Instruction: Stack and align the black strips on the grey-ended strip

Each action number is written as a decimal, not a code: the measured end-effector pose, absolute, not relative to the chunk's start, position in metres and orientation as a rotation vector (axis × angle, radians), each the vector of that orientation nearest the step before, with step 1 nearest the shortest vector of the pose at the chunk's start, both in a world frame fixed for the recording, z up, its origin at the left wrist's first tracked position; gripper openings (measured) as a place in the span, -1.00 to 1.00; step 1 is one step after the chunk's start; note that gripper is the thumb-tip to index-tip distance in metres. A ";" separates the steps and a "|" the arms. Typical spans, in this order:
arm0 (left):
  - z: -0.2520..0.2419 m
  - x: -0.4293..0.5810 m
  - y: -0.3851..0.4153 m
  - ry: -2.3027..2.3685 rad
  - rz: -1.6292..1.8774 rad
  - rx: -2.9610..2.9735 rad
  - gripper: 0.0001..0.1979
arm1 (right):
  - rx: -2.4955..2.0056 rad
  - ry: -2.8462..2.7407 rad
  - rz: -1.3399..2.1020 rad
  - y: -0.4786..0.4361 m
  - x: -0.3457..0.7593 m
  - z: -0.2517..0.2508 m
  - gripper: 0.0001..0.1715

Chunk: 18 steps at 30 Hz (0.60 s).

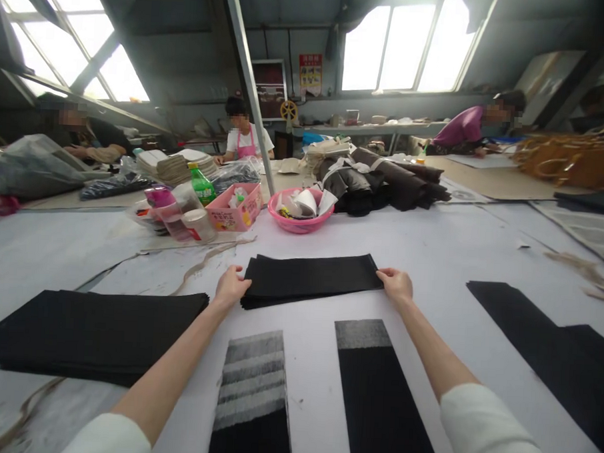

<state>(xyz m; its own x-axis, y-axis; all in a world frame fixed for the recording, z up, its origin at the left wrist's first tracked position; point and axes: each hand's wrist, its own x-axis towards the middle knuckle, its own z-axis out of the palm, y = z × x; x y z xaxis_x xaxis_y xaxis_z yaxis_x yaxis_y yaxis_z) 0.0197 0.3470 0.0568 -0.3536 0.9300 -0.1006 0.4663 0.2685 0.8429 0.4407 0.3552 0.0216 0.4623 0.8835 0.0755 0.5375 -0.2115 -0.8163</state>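
Your left hand (232, 287) and right hand (395, 284) grip opposite ends of a black stack (312, 277) at the middle of the white table (310, 380). Nearer you, the grey-banded pile (253, 378) looks already spread; the left pile (77, 330) seems not yet fanned.

Wearer's hands (232, 287): two showed
Held black stack (312, 277): one showed
Grey-banded black strips (252, 384): two rows lay
Pink basin (302, 224): one stood
Green bottle (201, 186): one stood
Co-workers (243, 140): at least three showed

The basin (300, 225) stands behind the strip stack (312, 278).
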 end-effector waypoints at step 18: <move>0.054 0.047 0.236 1.840 0.743 2.236 -0.66 | -2.056 -1.453 0.319 0.312 0.427 0.031 -0.80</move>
